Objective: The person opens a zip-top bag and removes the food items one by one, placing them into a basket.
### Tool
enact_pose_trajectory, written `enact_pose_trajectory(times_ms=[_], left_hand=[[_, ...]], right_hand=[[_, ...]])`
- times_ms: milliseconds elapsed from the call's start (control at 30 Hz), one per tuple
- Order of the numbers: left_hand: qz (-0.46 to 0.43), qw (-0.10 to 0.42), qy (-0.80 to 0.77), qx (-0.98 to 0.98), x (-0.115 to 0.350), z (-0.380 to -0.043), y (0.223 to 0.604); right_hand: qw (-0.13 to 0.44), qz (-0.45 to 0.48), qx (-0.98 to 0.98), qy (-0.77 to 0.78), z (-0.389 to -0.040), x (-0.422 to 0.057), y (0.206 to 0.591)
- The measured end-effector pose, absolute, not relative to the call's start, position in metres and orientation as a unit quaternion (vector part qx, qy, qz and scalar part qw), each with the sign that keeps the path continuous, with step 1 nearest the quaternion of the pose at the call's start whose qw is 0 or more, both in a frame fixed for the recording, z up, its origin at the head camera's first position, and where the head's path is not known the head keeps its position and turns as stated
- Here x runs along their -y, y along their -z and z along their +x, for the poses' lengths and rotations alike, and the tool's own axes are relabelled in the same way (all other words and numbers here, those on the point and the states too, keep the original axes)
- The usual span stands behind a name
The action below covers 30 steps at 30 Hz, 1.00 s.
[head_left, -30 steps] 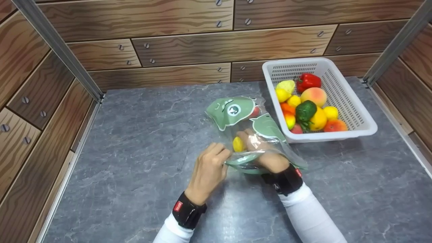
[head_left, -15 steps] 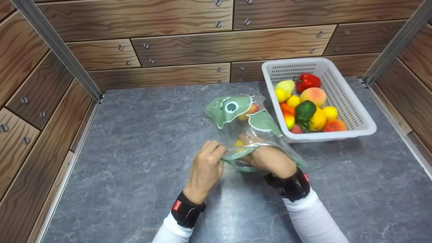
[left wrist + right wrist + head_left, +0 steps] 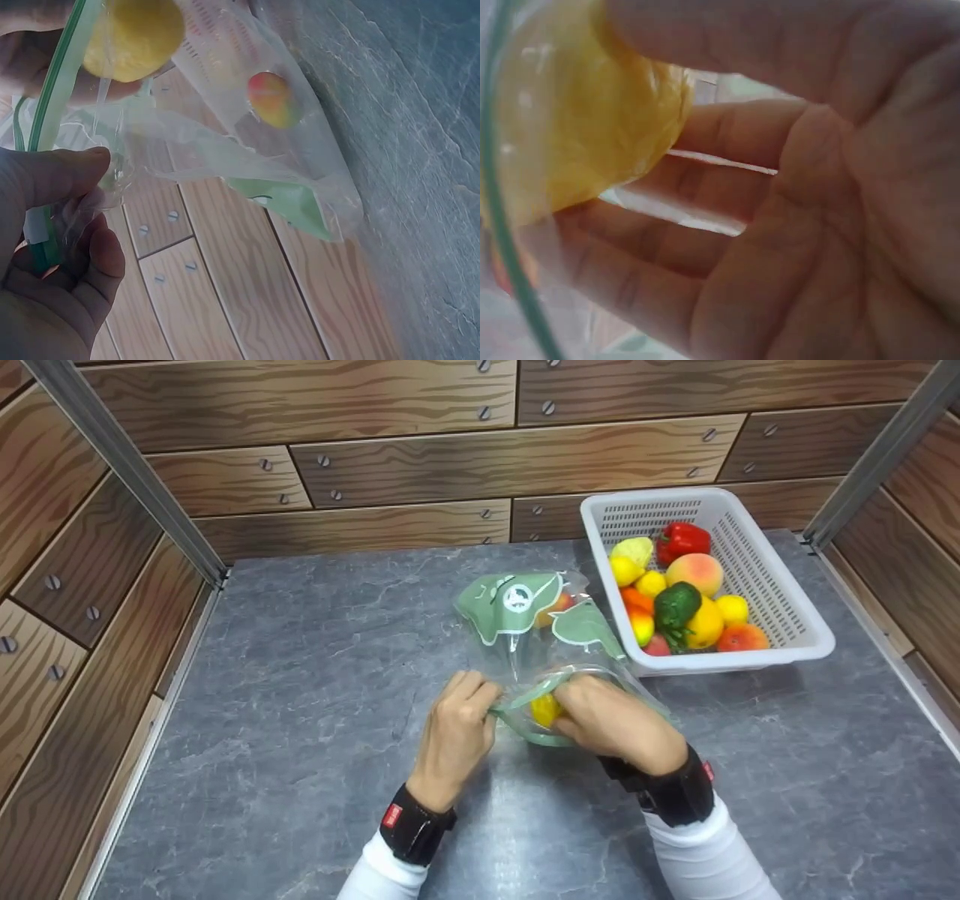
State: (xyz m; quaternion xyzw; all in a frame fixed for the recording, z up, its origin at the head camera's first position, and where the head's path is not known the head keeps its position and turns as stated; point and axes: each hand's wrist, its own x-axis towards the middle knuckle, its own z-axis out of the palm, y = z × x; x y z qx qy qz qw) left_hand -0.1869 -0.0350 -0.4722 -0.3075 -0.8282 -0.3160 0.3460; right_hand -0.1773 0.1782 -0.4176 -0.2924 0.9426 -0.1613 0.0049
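Observation:
A clear zip bag with green printed shapes lies in the middle of the table. My left hand pinches the left side of its green-edged mouth between thumb and fingers. At the bag's opening, my right hand holds a yellow lemon, its fingers partly behind the film. Up close, the right wrist view has the lemon between thumb and fingers. Deeper in the bag rests a red-and-yellow fruit, oval in the left wrist view.
A white perforated basket stands at the back right, beside the bag. It holds several fruits and vegetables, among them a red bell pepper, a peach and a green broccoli-like piece. Wood-patterned walls enclose the grey table.
My right hand has drawn back with the lemon from inside the bag to its mouth, toward me. The left hand has shifted slightly left, keeping its pinch on the bag's edge.

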Motion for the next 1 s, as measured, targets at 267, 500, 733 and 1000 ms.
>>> enact_pose_trajectory(times_ms=[267, 500, 733, 1000], left_hand=[[-0.306, 0.354, 0.319, 0.824, 0.035, -0.188, 0.470], [-0.304, 0.352, 0.329, 0.822, 0.036, -0.189, 0.470], [-0.303, 0.357, 0.327, 0.820, 0.036, -0.190, 0.469], [-0.308, 0.355, 0.319, 0.823, 0.038, -0.188, 0.470]], right_hand=[[-0.037, -0.299, -0.945, 0.129, -0.164, -0.182, 0.404], [-0.060, -0.325, -0.931, 0.156, -0.159, -0.190, 0.395], [-0.056, -0.336, -0.923, 0.181, -0.153, -0.200, 0.388], [-0.069, -0.355, -0.902, 0.235, -0.150, -0.215, 0.381]])
